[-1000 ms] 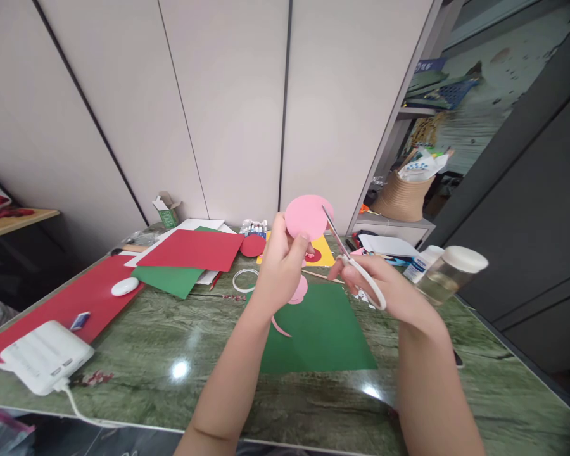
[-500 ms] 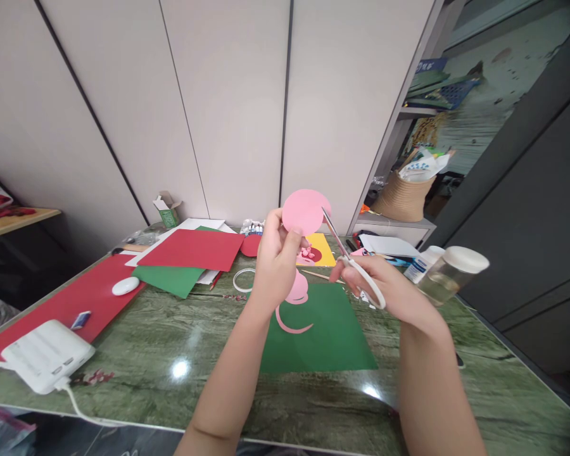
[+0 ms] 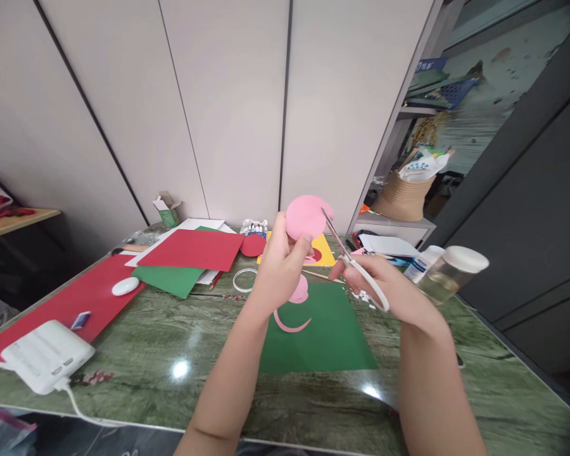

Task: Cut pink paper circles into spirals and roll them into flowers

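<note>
Held up above the table, a round pink paper disc is pinched along its lower left by my left hand. My right hand grips a pair of white-handled scissors, its blades reaching up to the disc's right side. Whether the blades have the paper between them I cannot tell. Below lies a green paper sheet carrying a thin curved pink strip. Another pink paper piece rests at that sheet's far edge, partly behind my left hand.
Red paper tops a stack at the back left. A red disc and a yellow sheet sit behind my hands. On the right stands a lidded jar; a white power bank lies front left.
My left hand and the pink disc have shifted slightly right and down. The scissors have barely moved, their handle a touch to the right. The curved strip has moved slightly left.
</note>
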Tool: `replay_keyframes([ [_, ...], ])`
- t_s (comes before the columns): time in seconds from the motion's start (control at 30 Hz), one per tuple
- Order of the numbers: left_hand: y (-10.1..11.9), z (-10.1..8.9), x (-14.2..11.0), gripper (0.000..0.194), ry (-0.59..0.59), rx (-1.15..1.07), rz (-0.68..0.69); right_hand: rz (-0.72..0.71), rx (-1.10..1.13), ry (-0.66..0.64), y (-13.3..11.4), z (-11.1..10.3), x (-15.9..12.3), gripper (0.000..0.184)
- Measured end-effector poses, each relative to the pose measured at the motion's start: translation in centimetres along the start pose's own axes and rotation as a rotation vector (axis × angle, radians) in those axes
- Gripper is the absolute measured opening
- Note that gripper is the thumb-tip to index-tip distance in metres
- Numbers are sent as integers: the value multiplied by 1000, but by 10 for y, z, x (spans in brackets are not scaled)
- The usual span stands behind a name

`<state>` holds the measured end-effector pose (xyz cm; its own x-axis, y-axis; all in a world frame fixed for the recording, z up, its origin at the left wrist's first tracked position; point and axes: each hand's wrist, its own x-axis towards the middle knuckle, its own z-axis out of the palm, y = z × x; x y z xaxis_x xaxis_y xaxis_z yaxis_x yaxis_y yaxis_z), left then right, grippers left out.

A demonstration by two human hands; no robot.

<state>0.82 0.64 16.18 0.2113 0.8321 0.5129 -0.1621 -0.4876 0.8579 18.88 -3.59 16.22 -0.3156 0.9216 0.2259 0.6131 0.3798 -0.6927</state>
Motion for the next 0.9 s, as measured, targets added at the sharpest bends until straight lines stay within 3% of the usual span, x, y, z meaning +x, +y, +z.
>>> replay_keyframes([
  [0.9, 0, 0, 2, 7, 77, -6, 36, 22, 33, -11, 0, -1, 0, 46],
])
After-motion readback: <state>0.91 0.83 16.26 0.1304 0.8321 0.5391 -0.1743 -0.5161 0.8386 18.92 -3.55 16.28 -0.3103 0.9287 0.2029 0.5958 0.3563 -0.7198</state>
